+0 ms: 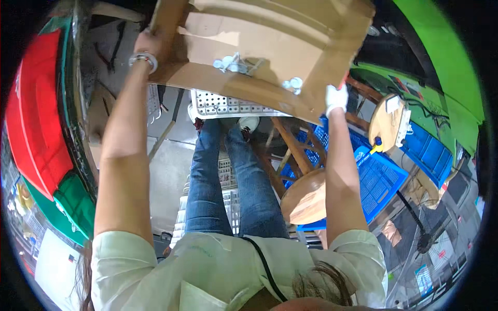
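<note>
A large open cardboard box is held up in front of me, tilted so that I look into it. My left hand, bare with a bracelet at the wrist, is closed on its left side. On the right, my right hand wears white on its fingers and grips the box's near right corner. Several small pale round pieces lie inside, clustered left of the middle. A few more such pieces rest toward the right, near the box's near edge.
Below the box stands a white perforated plastic basket by my shoes. Round wooden stools and blue plastic baskets crowd the right. A yellow-and-blue tool lies there. Red and green plastic containers line the left.
</note>
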Tool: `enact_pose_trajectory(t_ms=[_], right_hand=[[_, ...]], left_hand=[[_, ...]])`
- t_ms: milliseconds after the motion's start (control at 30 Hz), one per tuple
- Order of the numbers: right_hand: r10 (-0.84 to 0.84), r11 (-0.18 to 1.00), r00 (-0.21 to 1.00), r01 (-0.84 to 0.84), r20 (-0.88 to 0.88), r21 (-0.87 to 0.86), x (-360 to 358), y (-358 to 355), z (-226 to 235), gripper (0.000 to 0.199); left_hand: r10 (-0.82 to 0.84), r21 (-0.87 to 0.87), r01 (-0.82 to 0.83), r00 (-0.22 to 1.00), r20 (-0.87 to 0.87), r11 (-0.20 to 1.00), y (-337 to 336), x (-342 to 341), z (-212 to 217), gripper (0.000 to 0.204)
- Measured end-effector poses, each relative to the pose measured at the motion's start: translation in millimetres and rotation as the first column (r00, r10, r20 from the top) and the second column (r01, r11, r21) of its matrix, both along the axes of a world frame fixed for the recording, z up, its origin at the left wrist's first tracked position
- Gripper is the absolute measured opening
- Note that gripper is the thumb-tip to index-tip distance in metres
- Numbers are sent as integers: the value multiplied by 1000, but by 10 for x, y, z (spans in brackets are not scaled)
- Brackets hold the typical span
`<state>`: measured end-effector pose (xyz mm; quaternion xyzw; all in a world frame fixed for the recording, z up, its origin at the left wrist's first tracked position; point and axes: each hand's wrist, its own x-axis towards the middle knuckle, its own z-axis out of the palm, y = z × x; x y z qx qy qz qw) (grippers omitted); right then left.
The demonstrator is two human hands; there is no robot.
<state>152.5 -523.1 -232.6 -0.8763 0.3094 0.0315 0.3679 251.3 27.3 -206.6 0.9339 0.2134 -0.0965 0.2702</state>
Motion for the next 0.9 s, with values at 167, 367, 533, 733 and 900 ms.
enact_pose_trajectory(t_ms=[167, 367, 533, 733, 900], right_hand=[[183, 981, 983, -184, 29, 61, 34, 117, 515, 33], [122, 953, 982, -156, 144, 260, -592, 9, 49, 44], [71, 905, 995, -95, 71, 415, -514, 410, 327, 53], [41, 900, 995, -77, 92, 430, -359, 628, 429, 52], [44, 954, 993, -9, -109, 298, 7, 282, 190, 37]], left_hand=[[48, 222, -28, 995, -86, 975, 78, -244, 367, 52], [17, 286, -6, 999, -36, 958, -271, -231, 1063, 32], [107, 90, -102, 993, -51, 991, 374, -363, 467, 29], [262, -253, -269, 963, -60, 929, 368, -218, 248, 30], [136, -60, -131, 988, 73, 990, 163, -284, -43, 35]])
